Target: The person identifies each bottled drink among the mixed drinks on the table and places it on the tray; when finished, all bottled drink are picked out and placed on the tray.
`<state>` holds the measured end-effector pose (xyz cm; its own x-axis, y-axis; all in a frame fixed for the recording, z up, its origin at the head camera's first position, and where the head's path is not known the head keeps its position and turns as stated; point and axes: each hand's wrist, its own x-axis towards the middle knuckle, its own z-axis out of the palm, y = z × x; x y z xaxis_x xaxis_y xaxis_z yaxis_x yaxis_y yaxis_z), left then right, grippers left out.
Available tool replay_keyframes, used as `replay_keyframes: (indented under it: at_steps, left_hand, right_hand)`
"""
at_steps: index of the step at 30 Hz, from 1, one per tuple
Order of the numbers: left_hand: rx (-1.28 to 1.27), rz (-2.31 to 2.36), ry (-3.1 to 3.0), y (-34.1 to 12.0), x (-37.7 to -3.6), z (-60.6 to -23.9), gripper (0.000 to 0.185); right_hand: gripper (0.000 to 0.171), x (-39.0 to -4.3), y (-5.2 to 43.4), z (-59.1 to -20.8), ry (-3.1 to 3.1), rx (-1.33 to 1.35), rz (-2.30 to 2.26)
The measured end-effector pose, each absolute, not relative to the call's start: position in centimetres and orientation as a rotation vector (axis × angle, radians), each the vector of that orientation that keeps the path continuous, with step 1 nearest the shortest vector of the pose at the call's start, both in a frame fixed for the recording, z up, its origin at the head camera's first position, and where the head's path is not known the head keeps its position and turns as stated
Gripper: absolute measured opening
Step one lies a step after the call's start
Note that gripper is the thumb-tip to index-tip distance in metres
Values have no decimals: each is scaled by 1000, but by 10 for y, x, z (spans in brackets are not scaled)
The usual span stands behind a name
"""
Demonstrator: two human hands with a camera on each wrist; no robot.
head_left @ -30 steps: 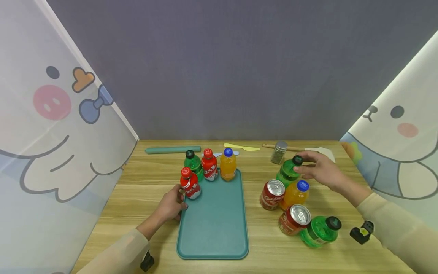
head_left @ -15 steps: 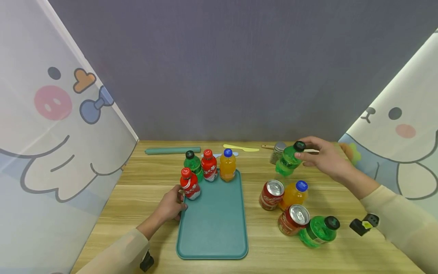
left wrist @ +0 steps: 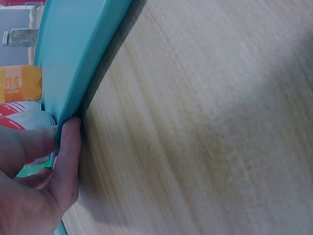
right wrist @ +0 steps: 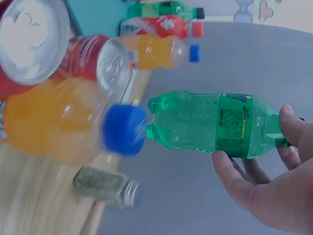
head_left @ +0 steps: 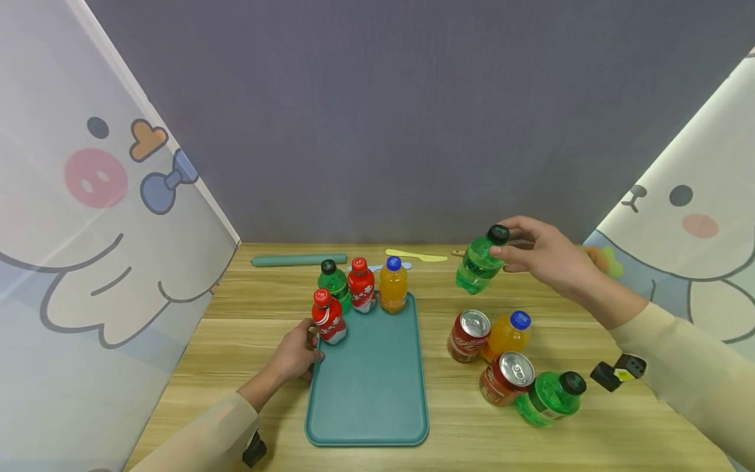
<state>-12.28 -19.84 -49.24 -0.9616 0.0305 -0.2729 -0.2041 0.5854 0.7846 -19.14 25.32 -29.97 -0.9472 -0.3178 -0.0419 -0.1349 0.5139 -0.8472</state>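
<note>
Light wooden surface (head_left: 248, 328): visible grain, matt, smooth. Teal plastic tray (head_left: 368, 400): smooth, dull satin sheen. Green translucent plastic bottle (head_left: 476, 265) held off the surface: glossy, ribbed base, printed film label, black plastic cap. Red metal cans (head_left: 468, 335): shiny silver tops. Orange plastic bottle (head_left: 508, 334): glossy, blue cap. Small glass shaker jar (right wrist: 105, 188): metal lid. Printed side curtains (head_left: 88, 216): thin, matt cloth.

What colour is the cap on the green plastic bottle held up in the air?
Black; the cap on the green plastic bottle shows best in the head view.
</note>
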Motion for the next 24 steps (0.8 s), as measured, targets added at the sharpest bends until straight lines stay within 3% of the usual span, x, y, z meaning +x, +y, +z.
replay_keyframes:
  at_steps: [10, 24]
  left_hand:
    - [-144, 1316, 2555, -199, -123, -491, 61]
    - [-171, 1314, 2555, -199, -124, -494, 59]
  right_hand:
    - [39, -187, 211, -290, 2364, -474, -1541]
    - [36, -184, 141, -321, 2250, -580, -1495]
